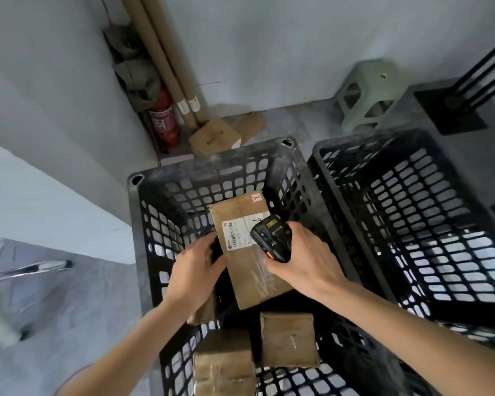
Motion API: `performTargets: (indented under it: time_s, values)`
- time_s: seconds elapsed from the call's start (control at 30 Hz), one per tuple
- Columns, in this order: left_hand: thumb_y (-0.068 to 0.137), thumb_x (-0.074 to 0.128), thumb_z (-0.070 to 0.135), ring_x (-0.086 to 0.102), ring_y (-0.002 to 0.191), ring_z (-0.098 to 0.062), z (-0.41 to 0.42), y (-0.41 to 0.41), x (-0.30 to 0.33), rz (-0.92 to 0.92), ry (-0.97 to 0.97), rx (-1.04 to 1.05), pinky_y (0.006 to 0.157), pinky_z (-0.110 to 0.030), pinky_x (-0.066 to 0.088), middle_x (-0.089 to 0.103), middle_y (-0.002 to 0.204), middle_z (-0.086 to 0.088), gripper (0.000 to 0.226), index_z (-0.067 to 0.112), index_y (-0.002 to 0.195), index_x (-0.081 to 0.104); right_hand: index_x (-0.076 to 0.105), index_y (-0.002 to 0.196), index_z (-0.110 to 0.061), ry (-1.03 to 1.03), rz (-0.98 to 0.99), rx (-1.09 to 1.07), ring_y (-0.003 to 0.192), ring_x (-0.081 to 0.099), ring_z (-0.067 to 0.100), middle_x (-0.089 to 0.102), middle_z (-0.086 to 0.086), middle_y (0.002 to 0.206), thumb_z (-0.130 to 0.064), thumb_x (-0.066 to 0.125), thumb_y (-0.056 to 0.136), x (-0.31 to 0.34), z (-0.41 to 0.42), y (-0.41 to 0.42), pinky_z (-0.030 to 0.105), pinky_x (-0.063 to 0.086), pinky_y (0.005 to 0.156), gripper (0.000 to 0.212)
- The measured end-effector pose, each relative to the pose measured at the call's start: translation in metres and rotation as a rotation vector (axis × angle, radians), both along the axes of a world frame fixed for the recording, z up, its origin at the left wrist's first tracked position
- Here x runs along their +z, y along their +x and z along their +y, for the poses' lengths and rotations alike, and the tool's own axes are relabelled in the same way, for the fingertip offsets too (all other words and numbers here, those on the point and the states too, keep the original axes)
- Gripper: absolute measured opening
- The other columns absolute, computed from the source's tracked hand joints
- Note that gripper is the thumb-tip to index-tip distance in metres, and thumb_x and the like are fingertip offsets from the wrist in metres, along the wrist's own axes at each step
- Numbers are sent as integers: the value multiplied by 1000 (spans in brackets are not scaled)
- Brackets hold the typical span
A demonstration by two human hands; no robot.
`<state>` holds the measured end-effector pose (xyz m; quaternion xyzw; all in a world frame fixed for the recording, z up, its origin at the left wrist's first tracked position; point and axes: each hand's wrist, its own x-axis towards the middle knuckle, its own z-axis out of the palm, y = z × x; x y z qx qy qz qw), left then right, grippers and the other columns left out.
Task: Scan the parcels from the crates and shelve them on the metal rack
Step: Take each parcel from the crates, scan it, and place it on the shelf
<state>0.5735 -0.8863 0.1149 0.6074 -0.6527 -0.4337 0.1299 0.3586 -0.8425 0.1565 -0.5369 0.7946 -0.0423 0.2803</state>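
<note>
The left crate (212,172), black plastic lattice, is the landmark here. Inside it, roughly mid-crate, sits the parcel (246,252): a flat brown cardboard box, tilted w/ its far end raised toward the crate's back wall, white barcode label (236,231) facing up.

The person's left hand (196,267) holds the parcel's left edge, thumb on top of the cardboard, the other fingers curled under or behind it & mostly hidden. The right hand (300,258) is wrapped round a black handheld scanner (272,238) w/ an orange side button, its head just beside the label, over the parcel's right half.

Handling, as a judgement: the box looks stiff, held up by one hand at an edge, so prob. light. Clear tape runs along its near part & could be slick; bare cardboard at the long edges gives better purchase. It bears a small red sticker at the far corner, poss. a fragile/upright mark, too small to read, so gentle handling seems wise.

Three more brown parcels lie at the crate's near end: one (289,338) right of centre, one (225,364) nearer the camera, one (203,312) partly under the left wrist. Right of the crate stands a second black crate (412,224); no parcels show in it. Behind the crate: red extinguisher (165,121), cardboard tubes (166,61), pale green stool (366,92).
</note>
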Motion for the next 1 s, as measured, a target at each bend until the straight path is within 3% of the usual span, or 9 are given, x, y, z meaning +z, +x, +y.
performTargets:
  time_s: [0.1, 0.2, 0.37, 0.5, 0.6, 0.7, 0.87, 1.0]
  values:
    - [95, 69, 28, 64, 119, -18, -2, -7, -12, -10, 20, -15, 93, -25, 50, 61, 140, 1, 60, 24, 150, 46, 52, 123, -26, 23, -13, -40, 94, 67, 19, 65, -6, 111, -60, 73, 79, -15, -4, -2, 28, 45, 66, 60]
    - [96, 68, 24, 62, 123, -18, -5, -11, -24, -14, 48, -18, 90, -19, 46, 61, 140, 0, 60, 21, 151, 44, 51, 126, -24, 22, -28, -50, 99, 67, 21, 64, -4, 113, -58, 74, 80, -29, -7, -3, 28, 45, 70, 62]
    - [97, 67, 22, 62, 120, -12, -5, -15, -47, -3, 113, -19, 98, -28, 52, 62, 138, 3, 60, 24, 152, 44, 49, 129, -23, 39, -41, -81, 102, 66, 25, 62, -1, 115, -63, 73, 76, -54, -8, -3, 40, 57, 84, 71]
    - [96, 68, 24, 66, 114, -11, -5, -21, -60, -15, 148, -12, 97, -42, 57, 64, 135, 7, 56, 29, 148, 48, 48, 128, -24, 64, -35, -92, 103, 66, 26, 63, -1, 116, -62, 74, 75, -68, -10, -3, 44, 57, 86, 70]
    - [96, 67, 22, 68, 109, -12, -8, -26, -66, -35, 114, 21, 91, -39, 60, 68, 126, 9, 48, 28, 141, 53, 48, 125, -22, 86, -21, -98, 101, 67, 28, 65, 1, 114, -59, 76, 77, -76, -12, -3, 43, 58, 83, 67]
    - [98, 65, 23, 68, 99, -13, -13, -28, -73, -66, 127, 70, 78, -26, 55, 68, 118, 10, 37, 24, 134, 57, 48, 124, -20, 99, -18, -84, 98, 68, 28, 65, 1, 113, -55, 77, 78, -81, -16, -1, 40, 58, 77, 64]
    - [100, 61, 20, 64, 93, -10, -15, -36, -79, -72, 235, 45, 79, -21, 49, 68, 129, 1, 47, 21, 145, 50, 48, 118, -19, 102, -33, -104, 93, 68, 28, 66, 3, 109, -55, 78, 77, -89, -26, 0, 42, 60, 74, 63]
    - [98, 60, 20, 67, 97, -10, -16, -33, -78, -28, 257, 127, 90, -32, 57, 67, 131, 7, 52, 31, 148, 48, 49, 120, -20, 109, -59, -112, 93, 68, 27, 67, 2, 108, -53, 79, 74, -88, -26, -1, 41, 60, 75, 64]
